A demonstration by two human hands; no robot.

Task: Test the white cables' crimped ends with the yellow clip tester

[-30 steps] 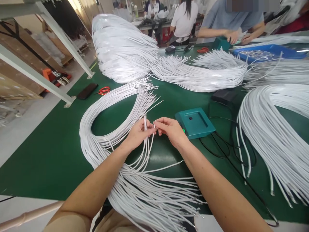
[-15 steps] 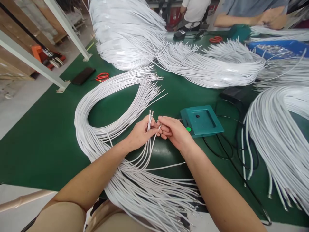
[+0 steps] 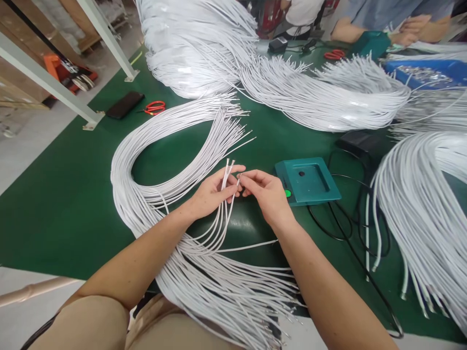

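My left hand (image 3: 211,195) is closed around several white cables (image 3: 221,218), whose metal-tipped ends stand up between thumb and fingers. At the tip of one cable, set apart from the others, my right hand (image 3: 265,193) pinches with thumb and forefinger; the small part in that pinch is mostly hidden. These cables run down into a big looped bundle of white cables (image 3: 124,194) on the green table, partly under my left forearm. Just right of my right hand sits a teal device (image 3: 314,192) with a shallow recess and a green button.
Red-handled scissors (image 3: 155,108) and a dark flat case (image 3: 125,105) lie at the back left. More cable bundles (image 3: 328,104) fill the back and right. A blue tray (image 3: 450,73) holds small metal parts. Black cords (image 3: 350,238) trail right. A co-worker's hands (image 3: 410,31) show across the table.
My left forefinger has straightened out toward my right hand. My right fingers have shifted slightly and still pinch at the single cable's tip. The view has tilted a little.
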